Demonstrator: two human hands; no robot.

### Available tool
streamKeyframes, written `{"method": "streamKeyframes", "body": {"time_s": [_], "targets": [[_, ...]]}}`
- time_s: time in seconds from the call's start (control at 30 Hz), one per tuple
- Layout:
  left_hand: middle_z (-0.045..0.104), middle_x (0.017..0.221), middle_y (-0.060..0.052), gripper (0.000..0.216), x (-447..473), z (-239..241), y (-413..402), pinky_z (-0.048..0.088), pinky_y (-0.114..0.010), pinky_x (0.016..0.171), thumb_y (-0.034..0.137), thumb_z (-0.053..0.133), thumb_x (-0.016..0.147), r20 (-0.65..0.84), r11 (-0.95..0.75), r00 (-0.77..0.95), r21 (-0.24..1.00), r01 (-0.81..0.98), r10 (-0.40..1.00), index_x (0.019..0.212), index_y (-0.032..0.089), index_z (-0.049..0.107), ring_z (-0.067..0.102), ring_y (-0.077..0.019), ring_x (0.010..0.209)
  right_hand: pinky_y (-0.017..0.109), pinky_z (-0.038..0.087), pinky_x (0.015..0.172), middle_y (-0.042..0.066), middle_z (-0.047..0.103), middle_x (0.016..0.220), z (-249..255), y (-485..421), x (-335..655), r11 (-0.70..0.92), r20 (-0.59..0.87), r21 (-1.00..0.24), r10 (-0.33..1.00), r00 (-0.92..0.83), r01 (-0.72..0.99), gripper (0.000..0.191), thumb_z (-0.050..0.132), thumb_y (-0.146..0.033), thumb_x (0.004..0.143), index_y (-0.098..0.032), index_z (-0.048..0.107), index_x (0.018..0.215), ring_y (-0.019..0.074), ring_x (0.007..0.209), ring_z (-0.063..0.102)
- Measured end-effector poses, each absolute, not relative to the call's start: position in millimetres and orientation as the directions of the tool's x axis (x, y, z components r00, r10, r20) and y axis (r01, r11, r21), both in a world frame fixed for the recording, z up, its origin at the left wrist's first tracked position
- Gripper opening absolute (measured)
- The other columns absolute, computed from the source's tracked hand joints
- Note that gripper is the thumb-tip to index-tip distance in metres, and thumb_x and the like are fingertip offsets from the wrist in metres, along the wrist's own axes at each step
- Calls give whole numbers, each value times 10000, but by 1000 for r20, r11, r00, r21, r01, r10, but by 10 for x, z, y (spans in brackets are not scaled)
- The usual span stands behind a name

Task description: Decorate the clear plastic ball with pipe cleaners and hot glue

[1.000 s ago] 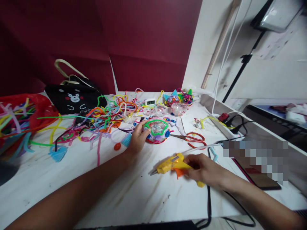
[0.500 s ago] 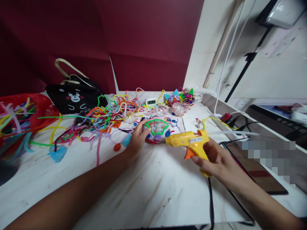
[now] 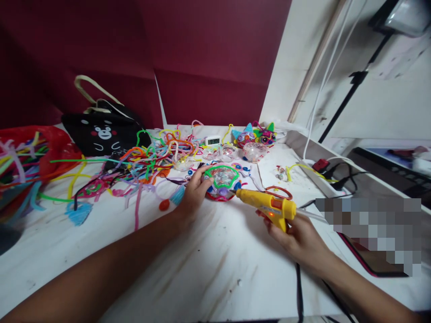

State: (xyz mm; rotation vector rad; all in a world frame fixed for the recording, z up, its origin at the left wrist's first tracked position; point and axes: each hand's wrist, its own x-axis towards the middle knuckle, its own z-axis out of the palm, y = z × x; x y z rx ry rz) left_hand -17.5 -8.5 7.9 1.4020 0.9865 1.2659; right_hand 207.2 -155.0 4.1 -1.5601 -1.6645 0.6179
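Note:
My left hand (image 3: 193, 193) grips the left side of a round clear ornament (image 3: 222, 181) trimmed with green, blue and red pipe cleaners, resting on the white table (image 3: 208, 273). My right hand (image 3: 296, 235) is closed round the handle of a yellow hot glue gun (image 3: 269, 206) with an orange trigger. The gun's nozzle points left and touches the ornament's lower right edge. A black cord runs from the gun toward me.
A tangle of coloured pipe cleaners (image 3: 141, 166) lies left of the ornament. A black bear-face bag (image 3: 101, 134) and a red bag (image 3: 30, 157) stand at the left. Red scissors (image 3: 279, 192), clear balls (image 3: 252, 152), a small clock (image 3: 213, 141), a phone (image 3: 373, 264) and cables lie to the right.
My right hand lifted the glue gun off the table, turned it and brought its nozzle to the ornament. My left hand stayed on the ornament.

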Motion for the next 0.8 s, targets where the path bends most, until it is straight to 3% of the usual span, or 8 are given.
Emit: {"method": "streamKeyframes", "body": {"time_s": [0.2, 0.4, 0.57, 0.8], "targets": [[676, 942, -17, 448, -179, 72, -71, 478, -318, 877, 297, 612, 765, 243, -244, 124, 970, -13, 962, 1203, 205, 628, 619, -218, 976, 395, 581, 726, 112, 725, 910, -93, -1519, 2093, 177, 241, -690, 971, -8, 702, 336, 488, -448, 889, -182, 684, 950, 265, 820, 690], [674, 975, -14, 453, -182, 66, -57, 474, -320, 888, 303, 605, 764, 232, -235, 126, 972, 6, 964, 1207, 212, 627, 615, -216, 988, 344, 565, 680, 90, 697, 835, -84, -1484, 2057, 274, 355, -609, 933, -53, 744, 297, 465, -402, 931, -183, 662, 893, 222, 747, 663], [666, 1130, -23, 468, -181, 55, -41, 472, -305, 884, 319, 606, 765, 219, -221, 142, 975, -4, 965, 1221, 215, 613, 607, -213, 1036, 318, 523, 614, 75, 663, 777, -4, -1439, 2011, 363, 466, -500, 878, -110, 786, 245, 449, -331, 935, -183, 625, 850, 199, 676, 624], [643, 1234, -30, 466, -179, 50, -31, 479, -306, 878, 310, 602, 765, 228, -228, 150, 973, -16, 962, 1222, 221, 616, 604, -215, 1057, 305, 502, 582, 57, 666, 794, 53, -1459, 1954, 387, 485, -495, 866, -122, 778, 161, 449, -286, 925, -205, 585, 900, 192, 662, 626]]}}
